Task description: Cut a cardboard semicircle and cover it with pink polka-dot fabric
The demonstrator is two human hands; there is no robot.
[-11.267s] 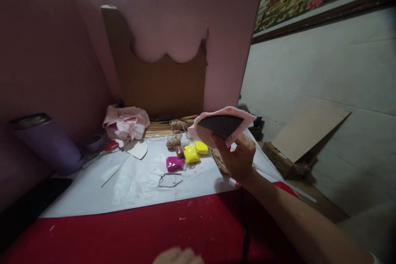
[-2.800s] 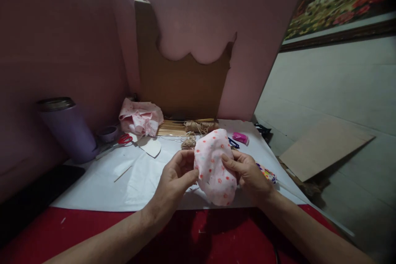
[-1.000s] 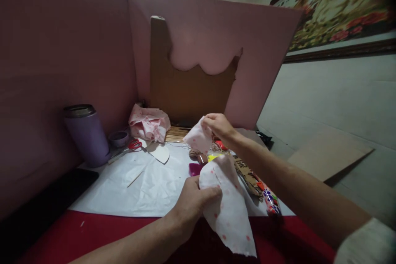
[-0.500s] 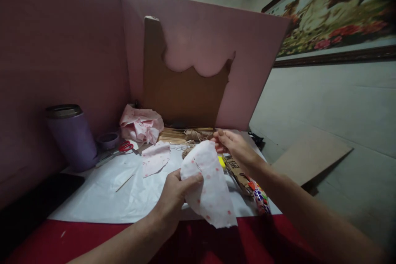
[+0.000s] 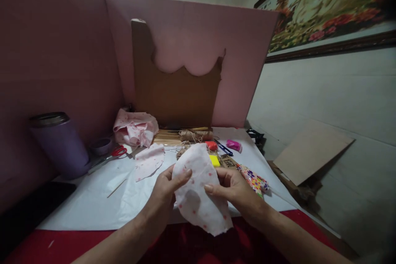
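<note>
A piece of white fabric with small pink dots [image 5: 198, 206] hangs between my two hands, above the table's front edge. My left hand [image 5: 170, 187] pinches its left edge, thumb on the front. On the opposite side, my right hand [image 5: 233, 187] grips the fabric with its thumb across the front and the fingers behind. Whether a needle or thread is in my fingers I cannot tell. Beyond my left hand lies a second cut piece of dotted fabric [image 5: 150, 161]. A crumpled bundle of pink fabric [image 5: 136, 128] sits farther back.
Red-handled scissors [image 5: 119, 152], a tape roll [image 5: 101, 146] and a purple tumbler [image 5: 60, 144] stand left. Thin sticks [image 5: 167, 137], a twine roll [image 5: 195, 135], a yellow block [image 5: 214, 160], a blue cutter [image 5: 225, 148] and a pink packet [image 5: 234, 145] lie behind. Cut cardboard [image 5: 179, 95] leans at the back.
My right hand has come down from above the fabric's top edge and now holds its right side. The view has shifted slightly, uncovering the red, blue and pink items behind.
</note>
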